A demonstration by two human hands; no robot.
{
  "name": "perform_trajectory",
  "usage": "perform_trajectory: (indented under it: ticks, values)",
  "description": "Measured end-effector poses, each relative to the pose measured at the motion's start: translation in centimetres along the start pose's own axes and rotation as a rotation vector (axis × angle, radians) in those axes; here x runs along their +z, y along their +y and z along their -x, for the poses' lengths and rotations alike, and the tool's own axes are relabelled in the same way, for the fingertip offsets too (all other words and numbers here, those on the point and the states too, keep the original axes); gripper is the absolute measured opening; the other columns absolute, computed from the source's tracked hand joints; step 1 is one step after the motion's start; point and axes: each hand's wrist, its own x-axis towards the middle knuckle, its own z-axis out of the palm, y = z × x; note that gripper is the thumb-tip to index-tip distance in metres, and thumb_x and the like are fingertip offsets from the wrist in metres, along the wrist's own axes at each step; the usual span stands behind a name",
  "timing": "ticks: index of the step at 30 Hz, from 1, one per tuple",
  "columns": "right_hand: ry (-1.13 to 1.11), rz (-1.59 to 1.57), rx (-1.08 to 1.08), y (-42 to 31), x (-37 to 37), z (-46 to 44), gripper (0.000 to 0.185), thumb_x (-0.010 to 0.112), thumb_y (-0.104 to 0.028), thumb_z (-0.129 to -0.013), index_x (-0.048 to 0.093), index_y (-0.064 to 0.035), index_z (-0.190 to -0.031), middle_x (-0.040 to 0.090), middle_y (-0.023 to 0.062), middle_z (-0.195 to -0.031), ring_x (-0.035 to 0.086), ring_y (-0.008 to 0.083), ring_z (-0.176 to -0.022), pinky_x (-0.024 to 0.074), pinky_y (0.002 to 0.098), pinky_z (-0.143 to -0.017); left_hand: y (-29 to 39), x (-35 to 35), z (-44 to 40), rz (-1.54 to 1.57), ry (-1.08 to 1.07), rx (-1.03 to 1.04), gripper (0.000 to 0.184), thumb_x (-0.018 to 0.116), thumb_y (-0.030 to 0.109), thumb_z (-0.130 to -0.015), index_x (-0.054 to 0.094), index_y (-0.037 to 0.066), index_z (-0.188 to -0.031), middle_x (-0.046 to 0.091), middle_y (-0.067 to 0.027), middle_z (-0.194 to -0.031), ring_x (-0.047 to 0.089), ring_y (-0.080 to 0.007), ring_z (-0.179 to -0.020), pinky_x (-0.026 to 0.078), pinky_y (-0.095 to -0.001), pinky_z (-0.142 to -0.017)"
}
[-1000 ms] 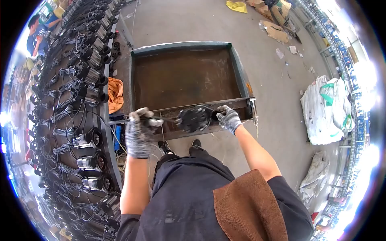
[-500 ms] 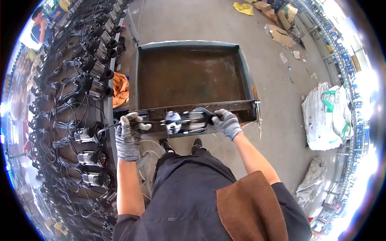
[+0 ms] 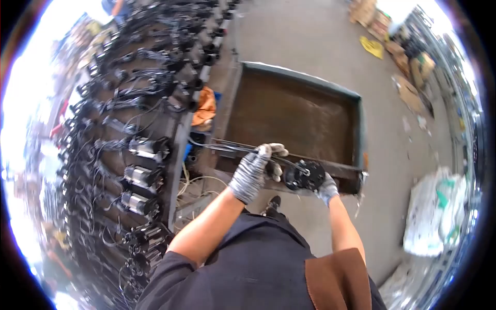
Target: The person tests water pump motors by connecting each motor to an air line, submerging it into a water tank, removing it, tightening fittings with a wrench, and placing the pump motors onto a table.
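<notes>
The pump hangs over the near edge of the tank, round black end facing the camera; its long axis is foreshortened and unclear. The right hand, nearer, touches its right side, fingers partly hidden, so its grip is unclear. To the left, the left hand pinches the cable, which runs leftward.

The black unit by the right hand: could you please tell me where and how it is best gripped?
Probably by the outer edge of the black unit, from the right, where the right hand is: its round face is turned toward the camera, and the cable runs from that face to the left hand, crowding the left side. The far side is hidden.
</notes>
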Motion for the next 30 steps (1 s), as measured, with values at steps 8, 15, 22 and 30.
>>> perform_trajectory:
  ticks: [8,15,22,30]
  values:
    - [-0.280,-0.121,0.083,-7.2,-0.3,5.7,0.056,0.042,0.003,-0.094,0.046,-0.0146,-0.147,0.067,0.0092,-0.089,0.049,0.0143,-0.043,0.0400,0.0291,-0.036,17.2,-11.0,2.8,0.260,0.531,0.473,0.014,0.068,0.024,-0.099,0.068,0.010,-0.098,0.063,-0.0001,-0.071,0.045,-0.0064,-0.042,0.037,-0.0232,-0.035]
    - [-0.227,-0.166,0.033,-16.3,2.4,9.5,0.060,0.043,0.010,-0.087,0.057,-0.0133,-0.140,0.066,0.0042,-0.084,0.049,0.0092,-0.048,0.0397,0.0236,-0.038,28.4,-27.7,1.4,-0.579,0.703,0.085,0.018,0.056,0.019,-0.102,0.071,0.012,-0.109,0.075,-0.0026,-0.104,0.068,-0.0143,-0.089,0.055,-0.0338,-0.078]
    - [-0.306,0.357,-0.297,-33.5,9.2,11.0,0.022,0.062,-0.013,-0.094,0.068,-0.0015,-0.112,0.066,0.0070,-0.074,0.056,0.0121,-0.048,0.0464,0.0294,-0.044,33.2,-36.3,1.0,-1.302,0.701,0.782,0.021,0.061,0.005,-0.099,0.073,0.003,-0.115,0.076,-0.0100,-0.108,0.071,-0.0233,-0.100,0.054,-0.0332,-0.093]
    - [-0.566,0.639,-0.162,-46.6,30.0,5.4,0.029,0.059,-0.029,-0.101,0.067,-0.0013,-0.101,0.062,0.0070,-0.064,0.055,0.0147,-0.045,0.0426,0.0318,-0.037,40.5,-32.2,6.9,-1.433,0.458,0.626,0.022,0.063,0.013,-0.099,0.072,0.006,-0.119,0.075,-0.0084,-0.108,0.070,-0.0194,-0.100,0.055,-0.0321,-0.091]
